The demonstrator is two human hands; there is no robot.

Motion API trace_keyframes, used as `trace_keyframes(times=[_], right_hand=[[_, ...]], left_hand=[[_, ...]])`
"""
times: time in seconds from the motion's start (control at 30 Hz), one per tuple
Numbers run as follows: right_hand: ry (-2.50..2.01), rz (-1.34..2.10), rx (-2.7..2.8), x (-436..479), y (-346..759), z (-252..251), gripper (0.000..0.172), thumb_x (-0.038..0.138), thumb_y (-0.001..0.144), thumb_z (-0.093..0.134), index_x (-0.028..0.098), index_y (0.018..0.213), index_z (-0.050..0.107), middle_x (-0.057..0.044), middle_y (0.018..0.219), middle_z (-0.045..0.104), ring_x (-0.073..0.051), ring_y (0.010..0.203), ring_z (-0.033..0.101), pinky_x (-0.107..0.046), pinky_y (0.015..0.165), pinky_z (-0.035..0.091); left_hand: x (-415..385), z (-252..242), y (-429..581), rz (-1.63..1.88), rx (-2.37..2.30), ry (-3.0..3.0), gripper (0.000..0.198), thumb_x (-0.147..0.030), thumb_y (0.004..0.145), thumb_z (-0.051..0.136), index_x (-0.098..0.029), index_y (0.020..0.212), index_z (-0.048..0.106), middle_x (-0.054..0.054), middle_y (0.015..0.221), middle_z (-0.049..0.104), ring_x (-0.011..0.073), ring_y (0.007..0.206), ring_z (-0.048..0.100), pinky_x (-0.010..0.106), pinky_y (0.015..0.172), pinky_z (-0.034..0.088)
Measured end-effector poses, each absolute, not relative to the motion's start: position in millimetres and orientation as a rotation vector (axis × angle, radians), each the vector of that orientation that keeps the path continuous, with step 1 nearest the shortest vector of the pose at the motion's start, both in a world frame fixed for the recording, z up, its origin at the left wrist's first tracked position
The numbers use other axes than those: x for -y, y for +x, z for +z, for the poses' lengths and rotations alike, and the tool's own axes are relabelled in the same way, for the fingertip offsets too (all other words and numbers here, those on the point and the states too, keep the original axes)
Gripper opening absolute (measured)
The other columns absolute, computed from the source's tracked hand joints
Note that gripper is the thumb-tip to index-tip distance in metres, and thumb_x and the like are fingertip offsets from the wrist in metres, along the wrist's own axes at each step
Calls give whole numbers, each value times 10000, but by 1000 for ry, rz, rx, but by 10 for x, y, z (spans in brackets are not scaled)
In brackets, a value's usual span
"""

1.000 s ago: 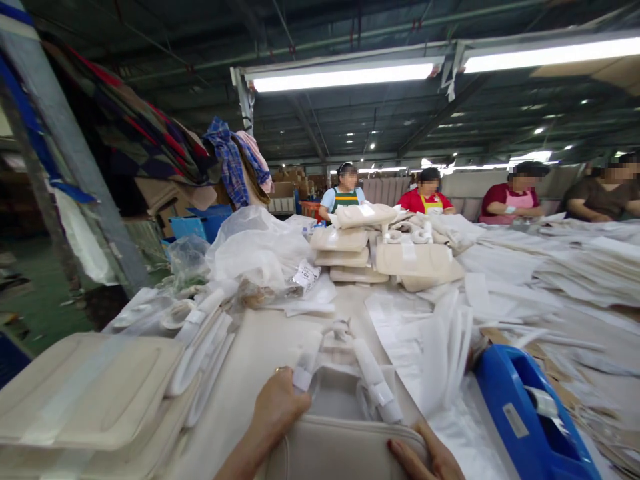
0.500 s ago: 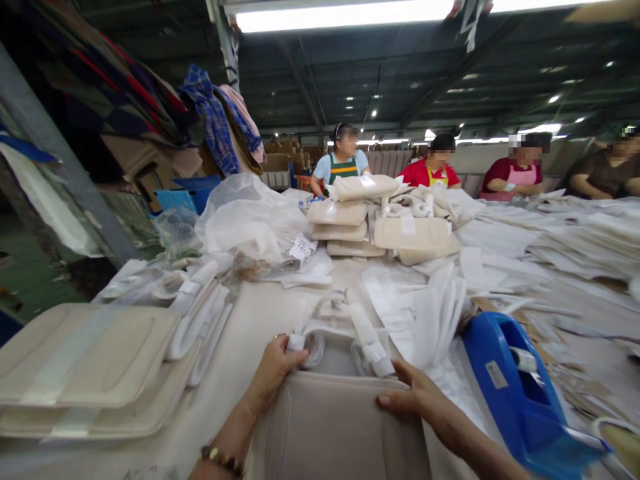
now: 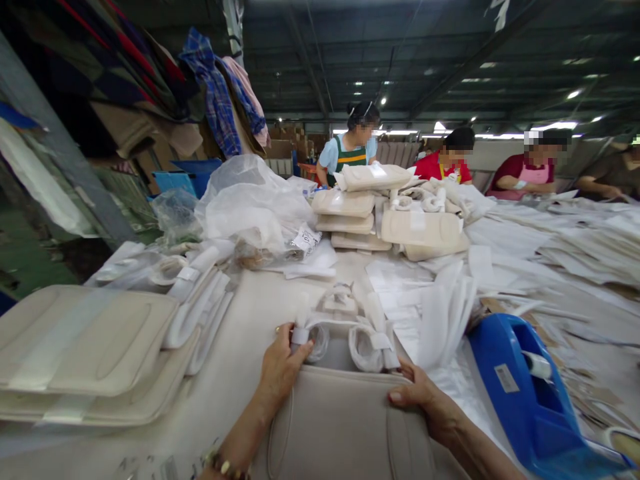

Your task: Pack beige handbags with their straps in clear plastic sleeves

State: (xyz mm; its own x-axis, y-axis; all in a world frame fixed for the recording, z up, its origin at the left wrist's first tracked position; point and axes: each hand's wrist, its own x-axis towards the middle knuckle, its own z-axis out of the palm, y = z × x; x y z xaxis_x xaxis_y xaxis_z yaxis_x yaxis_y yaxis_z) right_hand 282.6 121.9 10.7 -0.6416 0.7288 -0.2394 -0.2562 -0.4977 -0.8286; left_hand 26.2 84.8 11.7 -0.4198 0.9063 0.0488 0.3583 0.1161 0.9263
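Note:
In front of me lies a flat, greige leather-like bag (image 3: 345, 420) with stitched curved seams. Beyond its top edge are straps rolled in clear and white wrapping (image 3: 367, 347). My left hand (image 3: 285, 360) is closed around the left wrapped strap end (image 3: 300, 335), thumb and fingers pinching it. At the bag's upper right corner my right hand (image 3: 425, 393) grips the edge, its thumb on the top face and the fingers partly hidden behind. A grey piece lies under the straps, mostly covered.
Taped cream bags (image 3: 85, 340) are stacked at left, and another stack (image 3: 350, 203) stands ahead beside crumpled plastic (image 3: 250, 207). White foam sheets (image 3: 445, 313) and a blue tape dispenser (image 3: 520, 393) are at right. Several co-workers sit across the table, one wearing a green apron (image 3: 353, 157).
The right strap roll has swung more upright and now stands apart from my right hand's fingertips. Both hands stay on the bag and strap. My view has tilted down slightly.

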Motion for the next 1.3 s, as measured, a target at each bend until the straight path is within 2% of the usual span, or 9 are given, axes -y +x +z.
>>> trace_keyframes(times=[0.4, 0.53, 0.63, 0.8, 0.87, 1.0, 1.07, 1.2, 1.3], right_hand=[[-955, 2118, 1099, -1230, 2797, 144, 575, 223, 506, 746, 172, 1068, 630, -55, 879, 715, -240, 738, 667, -313, 638, 500], [-1074, 2032, 1136, -1189, 2764, 185, 590, 287, 554, 744, 180, 1111, 584, -58, 923, 707, -267, 802, 661, -355, 696, 496], [-1225, 1760, 1272, -1161, 2750, 152, 568, 371, 595, 738, 197, 1105, 559, -57, 1013, 680, -280, 935, 627, -374, 820, 473], [-1438, 1222, 1494, -1125, 2755, -56, 686, 522, 623, 691, 184, 1179, 473, -95, 1051, 624, -293, 1018, 568, -423, 913, 437], [-1475, 947, 1609, -1084, 2760, -137, 641, 538, 703, 631, 186, 1208, 452, -106, 1060, 609, -289, 1023, 564, -442, 910, 442], [-1144, 23, 1942, -969, 2731, -182, 428, 314, 855, 524, 208, 1265, 460, -120, 1178, 564, -280, 1121, 514, -476, 973, 391], [-854, -319, 2137, -915, 2670, -134, 438, 143, 856, 427, 213, 1285, 483, -98, 1203, 577, -248, 1183, 482, -455, 1042, 329], [-507, -481, 2437, -861, 2489, -10, 559, 39, 741, 349, 99, 1274, 509, -97, 1203, 624, -209, 1179, 517, -339, 976, 441], [-532, -435, 2457, -900, 2415, -46, 633, 26, 658, 362, 63, 1275, 498, -129, 1228, 607, -235, 1158, 549, -357, 911, 508]], left_hand=[[-902, 124, 156, 1251, -1343, 1003, 489, -499, 645, 599, -119, 951, 569, 72, 814, 677, 231, 766, 644, 323, 743, 481], [-872, 93, 243, 1156, -1699, 1224, 476, -480, 752, 519, -134, 1080, 527, 110, 940, 669, 280, 882, 628, 399, 843, 452], [-863, 73, 321, 924, -2162, 1506, 531, -438, 837, 420, -103, 1248, 405, 161, 1076, 626, 310, 976, 604, 429, 856, 445], [-899, 37, 360, 766, -2342, 1677, 486, -337, 896, 349, -54, 1291, 366, 194, 1228, 547, 296, 1123, 530, 411, 917, 436], [-907, 31, 357, 768, -2354, 1700, 503, -311, 916, 320, -45, 1342, 316, 196, 1237, 541, 280, 1116, 535, 398, 928, 432], [-890, 49, 362, 850, -2329, 1781, 525, -273, 933, 300, -126, 1430, 215, 135, 1163, 578, 240, 1052, 562, 354, 874, 455], [-876, 62, 370, 822, -2341, 1799, 514, -264, 934, 302, -160, 1433, 235, 108, 1092, 597, 232, 996, 579, 335, 819, 466], [-860, 89, 379, 737, -2397, 1864, 504, -260, 944, 305, -172, 1437, 243, 95, 1023, 604, 213, 924, 589, 302, 751, 467], [-866, 142, 405, 596, -2530, 2002, 484, -240, 934, 341, -149, 1408, 318, 114, 967, 600, 243, 876, 579, 352, 746, 461]])
